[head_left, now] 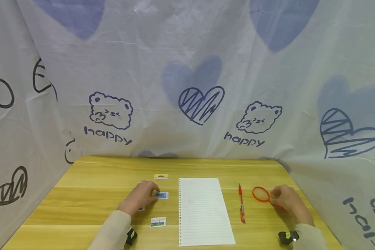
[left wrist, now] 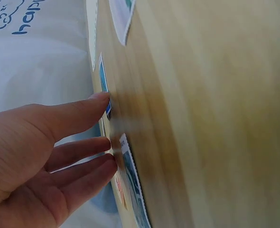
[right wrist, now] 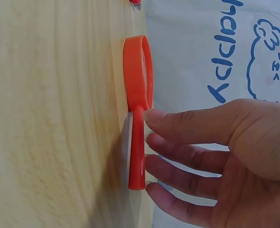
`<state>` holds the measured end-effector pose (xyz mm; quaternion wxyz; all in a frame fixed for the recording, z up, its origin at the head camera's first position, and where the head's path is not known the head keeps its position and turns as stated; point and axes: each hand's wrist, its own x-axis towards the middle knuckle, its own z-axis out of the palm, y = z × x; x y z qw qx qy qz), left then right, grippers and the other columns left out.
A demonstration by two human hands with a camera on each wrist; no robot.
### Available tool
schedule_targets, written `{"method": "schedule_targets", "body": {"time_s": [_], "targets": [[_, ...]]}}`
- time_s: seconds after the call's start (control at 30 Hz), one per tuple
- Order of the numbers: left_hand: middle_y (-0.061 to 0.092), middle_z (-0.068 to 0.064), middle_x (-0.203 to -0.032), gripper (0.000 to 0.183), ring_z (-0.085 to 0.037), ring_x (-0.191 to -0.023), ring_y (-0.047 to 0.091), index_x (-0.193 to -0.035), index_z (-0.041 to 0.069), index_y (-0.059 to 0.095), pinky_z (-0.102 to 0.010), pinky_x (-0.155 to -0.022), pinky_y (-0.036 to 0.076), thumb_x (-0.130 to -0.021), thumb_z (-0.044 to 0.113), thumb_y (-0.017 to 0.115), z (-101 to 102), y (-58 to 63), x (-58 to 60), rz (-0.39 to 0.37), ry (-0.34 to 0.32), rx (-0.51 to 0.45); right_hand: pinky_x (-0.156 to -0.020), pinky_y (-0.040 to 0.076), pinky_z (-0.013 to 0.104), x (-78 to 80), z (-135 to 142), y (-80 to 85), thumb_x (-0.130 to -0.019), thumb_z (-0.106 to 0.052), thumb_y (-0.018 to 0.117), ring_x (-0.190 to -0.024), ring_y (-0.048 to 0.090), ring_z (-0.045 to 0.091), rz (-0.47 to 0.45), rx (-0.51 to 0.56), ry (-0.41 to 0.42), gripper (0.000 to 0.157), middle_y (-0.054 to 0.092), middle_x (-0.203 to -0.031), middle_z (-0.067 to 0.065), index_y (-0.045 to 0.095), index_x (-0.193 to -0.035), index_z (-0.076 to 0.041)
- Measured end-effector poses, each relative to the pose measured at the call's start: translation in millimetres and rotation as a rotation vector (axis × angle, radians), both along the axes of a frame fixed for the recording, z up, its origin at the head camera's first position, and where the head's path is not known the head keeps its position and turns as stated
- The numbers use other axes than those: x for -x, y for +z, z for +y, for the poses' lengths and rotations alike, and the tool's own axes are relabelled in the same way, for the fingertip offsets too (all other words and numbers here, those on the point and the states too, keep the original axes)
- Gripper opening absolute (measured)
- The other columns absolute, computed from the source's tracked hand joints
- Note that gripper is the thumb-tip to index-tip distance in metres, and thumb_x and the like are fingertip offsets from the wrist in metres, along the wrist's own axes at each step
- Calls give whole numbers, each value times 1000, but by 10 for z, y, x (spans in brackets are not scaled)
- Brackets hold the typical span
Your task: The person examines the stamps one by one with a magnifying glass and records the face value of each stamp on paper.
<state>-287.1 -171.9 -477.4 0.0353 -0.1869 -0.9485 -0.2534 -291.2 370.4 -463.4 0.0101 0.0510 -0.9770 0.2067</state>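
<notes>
My left hand (head_left: 141,196) is over the left part of the table, its thumb tip at the edge of a blue postage stamp (head_left: 162,195). In the left wrist view its fingers are spread, and the thumb overlaps that stamp (left wrist: 103,78). Another stamp (left wrist: 136,185) lies just beyond the fingertips. My right hand (head_left: 285,198) is beside a red magnifying glass (head_left: 261,194) that lies on the table. The right wrist view shows the thumb and loosely bent fingers lined up along its handle (right wrist: 137,156), fingertips right at its edge, not wrapped round it.
A lined sheet of paper (head_left: 203,215) with punched holes lies mid-table. Right of it is a red pen (head_left: 241,205). A yellow stamp (head_left: 161,176) and a landscape stamp (head_left: 158,222) lie left of the paper; others are partly hidden under my left hand. Printed white cloth (head_left: 156,114) surrounds the table.
</notes>
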Motion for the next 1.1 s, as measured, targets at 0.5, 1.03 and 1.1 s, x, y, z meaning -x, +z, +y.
{"method": "schedule_targets", "body": {"time_s": [0.5,1.03,1.1], "targets": [[77,-7,-98,12,-20,-90,67,-90,6,80,-45,-87,58,-80,5,86,-23,-13,30,-7,31,-6,-69,49,33,-5,-17,-62,-76,-4,79,-74,59,14,-11,19,-25,10,73,-80,4,74,-83,-4],[77,-5,-98,12,-21,-91,62,-90,8,81,-47,-89,55,-80,7,87,-17,-19,21,-31,73,-16,-70,48,35,0,-92,-79,-82,0,75,-75,58,19,5,18,-12,4,70,-80,6,71,-83,-3],[77,-5,-97,12,-21,-90,61,-90,7,81,-47,-88,55,-80,7,87,-19,-13,22,-35,74,-20,-71,48,36,5,-115,-58,-83,-1,74,-77,58,20,17,15,-14,4,71,-82,6,71,-84,-3]]}}
